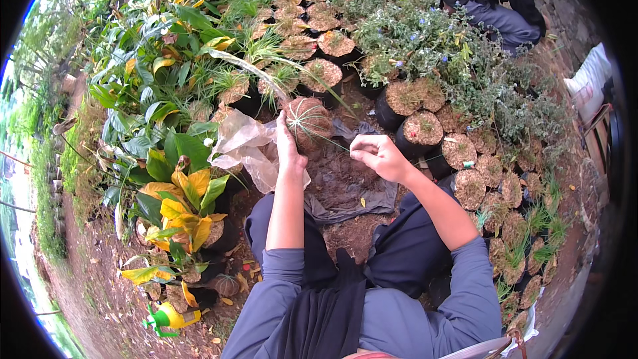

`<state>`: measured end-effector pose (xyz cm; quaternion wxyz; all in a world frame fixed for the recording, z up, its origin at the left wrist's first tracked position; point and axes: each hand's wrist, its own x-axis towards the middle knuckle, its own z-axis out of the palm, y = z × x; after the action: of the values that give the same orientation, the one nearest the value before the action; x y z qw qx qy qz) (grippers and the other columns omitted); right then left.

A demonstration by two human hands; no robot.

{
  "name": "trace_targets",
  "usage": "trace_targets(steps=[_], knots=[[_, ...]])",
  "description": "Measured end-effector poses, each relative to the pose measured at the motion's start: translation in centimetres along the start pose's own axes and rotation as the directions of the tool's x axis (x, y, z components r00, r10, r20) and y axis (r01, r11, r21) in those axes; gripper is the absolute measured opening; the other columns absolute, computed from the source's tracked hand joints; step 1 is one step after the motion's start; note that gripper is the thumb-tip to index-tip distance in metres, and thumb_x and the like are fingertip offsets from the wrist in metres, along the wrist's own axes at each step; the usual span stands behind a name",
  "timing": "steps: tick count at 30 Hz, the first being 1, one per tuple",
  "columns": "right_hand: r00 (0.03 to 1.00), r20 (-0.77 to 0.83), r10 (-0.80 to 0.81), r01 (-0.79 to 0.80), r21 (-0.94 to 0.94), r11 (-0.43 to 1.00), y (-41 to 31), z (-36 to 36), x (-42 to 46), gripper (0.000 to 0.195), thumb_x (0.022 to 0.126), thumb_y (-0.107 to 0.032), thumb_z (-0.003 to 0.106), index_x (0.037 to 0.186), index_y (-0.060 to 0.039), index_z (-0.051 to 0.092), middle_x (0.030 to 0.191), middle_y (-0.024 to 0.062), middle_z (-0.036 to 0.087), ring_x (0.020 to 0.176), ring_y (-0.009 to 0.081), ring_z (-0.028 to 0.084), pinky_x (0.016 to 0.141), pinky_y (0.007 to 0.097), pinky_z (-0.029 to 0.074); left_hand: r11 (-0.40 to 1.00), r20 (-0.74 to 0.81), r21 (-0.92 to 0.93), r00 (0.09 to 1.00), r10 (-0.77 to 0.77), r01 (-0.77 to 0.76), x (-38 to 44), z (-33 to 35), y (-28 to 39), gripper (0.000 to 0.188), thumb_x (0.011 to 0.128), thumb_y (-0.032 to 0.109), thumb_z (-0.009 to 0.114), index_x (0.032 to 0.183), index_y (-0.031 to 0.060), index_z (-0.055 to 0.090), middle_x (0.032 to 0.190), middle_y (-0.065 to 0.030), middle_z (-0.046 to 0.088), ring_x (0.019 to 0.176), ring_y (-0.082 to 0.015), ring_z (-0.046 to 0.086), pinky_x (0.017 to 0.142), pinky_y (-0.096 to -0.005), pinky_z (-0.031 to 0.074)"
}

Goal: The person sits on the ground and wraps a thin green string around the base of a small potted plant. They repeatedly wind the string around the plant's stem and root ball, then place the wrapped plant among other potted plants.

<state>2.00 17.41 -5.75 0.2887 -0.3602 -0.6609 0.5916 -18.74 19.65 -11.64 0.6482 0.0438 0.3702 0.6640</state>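
A round ball of brown fibre (308, 122), wrapped with pale green string that crosses at its top, is held up before me. Long strap-like leaves (249, 67) rise from its far side. My left hand (289, 147) supports the ball from its left side. The string (336, 144) runs taut from the ball to my right hand (379, 157), where it is pinched between thumb and fingers. Below lies a dark sheet (381, 204) strewn with loose brown fibre. Clear plastic film (249, 144) is bunched just left of my left hand.
Potted plants in black bags (394, 109) crowd the far side and right. Yellow and green leafy plants (192, 199) stand at left. A yellow spray bottle with a green top (172, 318) lies at lower left, near another wrapped ball (227, 285). A person (498, 5) crouches at upper right.
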Motion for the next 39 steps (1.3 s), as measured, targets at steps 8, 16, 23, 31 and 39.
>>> trace_targets(steps=[8,16,23,31,39], knots=[[0.998,0.028,0.048,-0.046,-0.051,0.998,-0.9,-0.8,-0.8,0.004,0.085,-0.002,0.058,0.082,-0.0022,0.058,0.061,-0.0085,0.043,0.055,-0.0001,0.033,0.049,0.0209,0.027,0.997,0.003,-0.078,1.000,0.010,-0.010,0.3,-0.8,0.5,0.055,0.087,0.052,0.051,0.125,0.0113,0.052,0.122,-0.0093,0.057,0.110,-0.0254,0.056,0.094,-0.0458,0.044],[0.996,0.022,0.085,-0.081,-0.162,0.983,1.8,-1.8,0.5,0.004,0.085,-0.004,0.058,0.082,-0.0020,0.058,0.060,-0.0077,0.044,0.055,0.0013,0.034,0.049,0.0221,0.028,0.998,0.070,-0.053,0.997,-0.034,0.038,-1.4,0.9,1.0,0.064,0.086,0.057,0.051,0.131,0.0113,0.045,0.126,-0.0124,0.053,0.113,-0.0305,0.054,0.095,-0.0508,0.045],[0.996,0.051,0.071,-0.064,-0.124,0.990,0.4,-1.6,0.3,0.003,0.085,-0.004,0.058,0.082,-0.0022,0.058,0.060,-0.0066,0.045,0.055,0.0020,0.035,0.050,0.0225,0.029,0.999,0.130,0.016,0.991,0.041,-0.044,-1.1,0.3,1.0,0.066,0.085,0.058,0.053,0.131,0.0116,0.045,0.126,-0.0120,0.053,0.113,-0.0295,0.054,0.095,-0.0498,0.045],[0.998,0.006,0.060,-0.057,-0.235,0.970,3.2,-2.3,1.8,0.005,0.083,-0.005,0.059,0.081,-0.0008,0.058,0.059,-0.0045,0.047,0.055,0.0037,0.038,0.050,0.0244,0.031,0.998,0.194,-0.010,0.979,-0.061,0.064,-1.8,1.0,0.4,0.063,0.086,0.056,0.051,0.129,0.0102,0.047,0.124,-0.0123,0.055,0.110,-0.0284,0.056,0.094,-0.0482,0.046],[0.999,-0.038,0.010,-0.016,-0.137,0.990,7.4,-2.5,3.7,0.021,0.082,-0.004,0.057,0.101,0.0020,0.063,0.066,-0.0033,0.055,0.058,0.0031,0.042,0.052,0.0233,0.036,0.967,0.288,-0.009,0.927,-0.240,0.253,-4.2,2.2,-1.3,0.064,0.085,0.057,0.051,0.130,0.0119,0.047,0.123,-0.0116,0.056,0.108,-0.0279,0.057,0.093,-0.0485,0.047]])
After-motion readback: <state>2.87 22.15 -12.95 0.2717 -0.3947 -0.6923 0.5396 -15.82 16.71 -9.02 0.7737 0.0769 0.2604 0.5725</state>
